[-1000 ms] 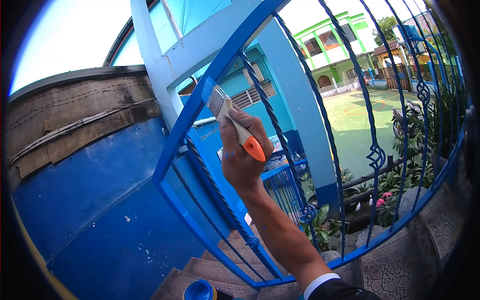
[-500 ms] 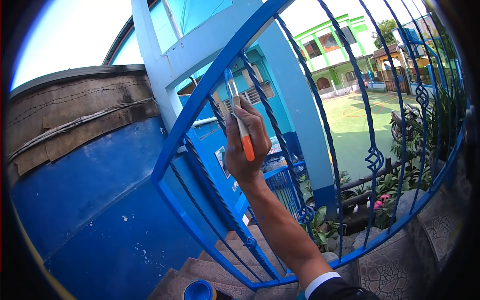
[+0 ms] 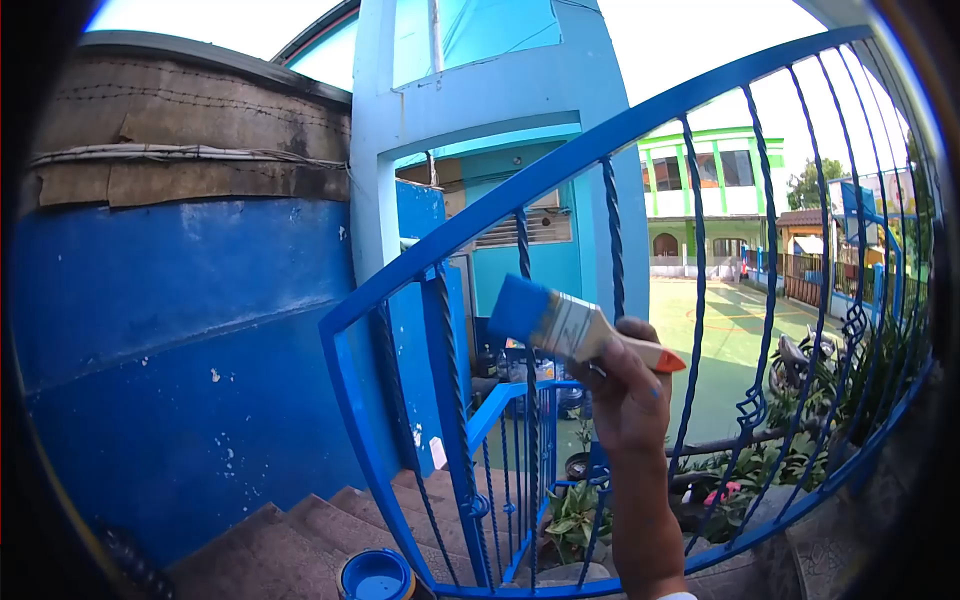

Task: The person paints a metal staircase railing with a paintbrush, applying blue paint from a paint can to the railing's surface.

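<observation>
My right hand is closed round the handle of a flat paintbrush, held in front of the railing's bars. Blue paint coats the bristles, which point up and to the left; the handle ends in an orange tip. The blue metal railing has a sloping top rail and twisted bars, and the brush appears apart from the top rail. Below, near the foot of the railing, stands a paint can with blue paint inside. Small blue spots mark my fingers. My left hand is out of view.
Stone-patterned steps go down beside a blue wall with chipped patches. A light blue pillar rises behind the railing. Green plants and a parked motorcycle are beyond the bars, before a green court.
My right hand has come down and away from the underside of the top rail, turning the brush from upright to slanting left. The view has turned to the left and levelled.
</observation>
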The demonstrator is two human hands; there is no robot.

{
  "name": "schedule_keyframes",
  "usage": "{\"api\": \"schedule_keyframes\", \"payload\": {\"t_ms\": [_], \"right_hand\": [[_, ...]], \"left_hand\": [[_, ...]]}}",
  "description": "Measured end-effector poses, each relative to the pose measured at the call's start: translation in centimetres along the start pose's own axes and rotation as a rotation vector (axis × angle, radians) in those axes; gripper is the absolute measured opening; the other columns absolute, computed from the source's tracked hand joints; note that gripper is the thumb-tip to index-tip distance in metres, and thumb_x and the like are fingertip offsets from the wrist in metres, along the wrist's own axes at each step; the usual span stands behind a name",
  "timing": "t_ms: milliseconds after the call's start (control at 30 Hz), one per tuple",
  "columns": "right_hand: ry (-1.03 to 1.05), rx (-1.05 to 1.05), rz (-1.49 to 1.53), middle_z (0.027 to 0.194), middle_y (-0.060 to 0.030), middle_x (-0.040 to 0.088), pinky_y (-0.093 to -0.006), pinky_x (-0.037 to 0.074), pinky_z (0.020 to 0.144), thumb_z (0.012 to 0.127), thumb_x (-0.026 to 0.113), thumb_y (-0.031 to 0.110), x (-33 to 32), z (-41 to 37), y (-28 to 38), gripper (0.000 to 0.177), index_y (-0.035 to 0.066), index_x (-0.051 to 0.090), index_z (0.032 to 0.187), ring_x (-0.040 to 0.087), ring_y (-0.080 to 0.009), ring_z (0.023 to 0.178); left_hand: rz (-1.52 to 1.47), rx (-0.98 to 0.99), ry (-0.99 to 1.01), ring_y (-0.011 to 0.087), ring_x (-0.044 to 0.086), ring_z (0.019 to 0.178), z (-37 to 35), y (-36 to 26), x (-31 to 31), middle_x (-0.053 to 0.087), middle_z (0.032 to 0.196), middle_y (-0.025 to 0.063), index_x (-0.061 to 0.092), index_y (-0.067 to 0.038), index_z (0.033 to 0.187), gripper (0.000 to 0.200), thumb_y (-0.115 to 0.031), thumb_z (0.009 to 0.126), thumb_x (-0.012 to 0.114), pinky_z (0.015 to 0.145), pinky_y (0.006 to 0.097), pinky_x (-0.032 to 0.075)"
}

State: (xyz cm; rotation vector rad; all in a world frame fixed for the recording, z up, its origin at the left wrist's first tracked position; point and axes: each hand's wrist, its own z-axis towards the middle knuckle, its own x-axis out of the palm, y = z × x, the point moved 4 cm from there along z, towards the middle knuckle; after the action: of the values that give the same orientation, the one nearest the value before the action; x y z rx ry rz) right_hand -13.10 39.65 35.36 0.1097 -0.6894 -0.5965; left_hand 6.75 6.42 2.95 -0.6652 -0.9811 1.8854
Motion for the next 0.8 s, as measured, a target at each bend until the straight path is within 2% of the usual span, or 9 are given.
{"api": "schedule_keyframes", "payload": {"t_ms": [100,167,300,433,467,567,600,733,800], "right_hand": [[0.025,0.293,0.025,0.114,-0.0189,0.071,-0.0498,0.068,0.087,0.098,0.072,0.007,-2.8,-7.3,-1.6,0.034,0.003,0.055,0.127,0.076,-0.034,0.103],[-0.072,0.389,0.026,0.117,-0.0185,0.072,-0.0513,0.066,0.089,0.099,0.073,0.01,-5.3,-12.3,-2.8,0.034,0.003,0.056,0.128,0.076,-0.0346,0.103],[-0.368,0.295,0.002,0.116,-0.0171,0.073,-0.0477,0.064,0.089,0.1,0.074,0.013,-9.9,-21.5,-5.5,0.029,0.002,0.062,0.124,0.075,-0.0302,0.1],[-0.435,0.269,-0.717,0.096,-0.0131,0.077,-0.0328,0.059,0.07,0.098,0.07,0.001,-11.0,-28.7,-6.9,0.013,-0.001,0.076,0.11,0.072,-0.0226,0.079],[-0.319,0.088,-0.852,0.106,-0.0172,0.078,-0.0338,0.059,0.079,0.095,0.071,-0.006,-11.4,-30.0,-7.2,0.015,-0.003,0.076,0.109,0.074,-0.0241,0.093],[-0.188,-0.133,-0.982,0.11,-0.0174,0.077,-0.0358,0.059,0.085,0.095,0.07,-0.005,-10.2,-31.2,-7.6,0.016,-0.003,0.076,0.11,0.073,-0.0248,0.101],[-0.13,-0.165,-0.994,0.118,-0.0164,0.075,-0.0362,0.058,0.089,0.097,0.068,-0.006,-10.2,-31.5,-7.5,0.018,-0.003,0.076,0.113,0.072,-0.0258,0.106],[-0.128,-0.027,-0.923,0.132,-0.0179,0.07,-0.0371,0.057,0.096,0.099,0.066,-0.004,-11.6,-34.4,-10.0,0.025,-0.003,0.074,0.123,0.071,-0.0293,0.112],[-0.209,0.165,-0.764,0.133,-0.0171,0.07,-0.0367,0.055,0.1,0.103,0.065,-0.001,-11.4,-35.8,-11.0,0.025,-0.003,0.073,0.125,0.069,-0.0282,0.117]], "left_hand": [[-0.087,-0.043,-0.048,0.0306,0.069,0.124,-2.5,2.1,1.4,0.07,0.133,0.0171,0.06,-0.002,0.142,0.079,-0.023,0.076,0.099,0.105,0.0514,0.056],[-0.136,-0.07,-0.061,0.0308,0.069,0.124,-3.7,2.8,1.9,0.07,0.133,0.0172,0.06,-0.002,0.142,0.078,-0.024,0.077,0.098,0.106,0.0516,0.056],[-0.24,-0.103,-0.047,0.0312,0.068,0.125,-4.7,4.3,3.9,0.07,0.134,0.0173,0.06,-0.002,0.142,0.078,-0.025,0.078,0.096,0.106,0.0521,0.055],[-0.309,-0.104,-0.015,0.0316,0.067,0.126,-3.8,4.8,5.4,0.069,0.135,0.0175,0.059,-0.002,0.142,0.077,-0.026,0.079,0.095,0.107,0.0525,0.055],[-0.318,-0.103,-0.012,0.0317,0.067,0.126,-3.6,4.8,5.5,0.069,0.135,0.0175,0.059,-0.002,0.143,0.077,-0.027,0.079,0.095,0.107,0.0527,0.054],[-0.326,-0.101,-0.002,0.032,0.067,0.127,-3.0,4.7,5.3,0.069,0.136,0.0177,0.059,-0.002,0.143,0.076,-0.028,0.08,0.094,0.107,0.053,0.054],[-0.325,-0.1,0.001,0.0321,0.066,0.127,-2.8,4.6,5.1,0.069,0.136,0.0177,0.059,-0.002,0.143,0.076,-0.028,0.08,0.093,0.108,0.0531,0.054],[-0.295,-0.088,-0.007,0.0325,0.066,0.128,-1.9,3.9,3.8,0.068,0.137,0.0179,0.059,-0.002,0.143,0.075,-0.029,0.081,0.092,0.108,0.0536,0.053],[-0.261,-0.079,-0.009,0.0327,0.065,0.128,-1.2,3.1,2.7,0.068,0.137,0.0179,0.059,-0.002,0.143,0.075,-0.03,0.081,0.091,0.109,0.0539,0.053]]}}
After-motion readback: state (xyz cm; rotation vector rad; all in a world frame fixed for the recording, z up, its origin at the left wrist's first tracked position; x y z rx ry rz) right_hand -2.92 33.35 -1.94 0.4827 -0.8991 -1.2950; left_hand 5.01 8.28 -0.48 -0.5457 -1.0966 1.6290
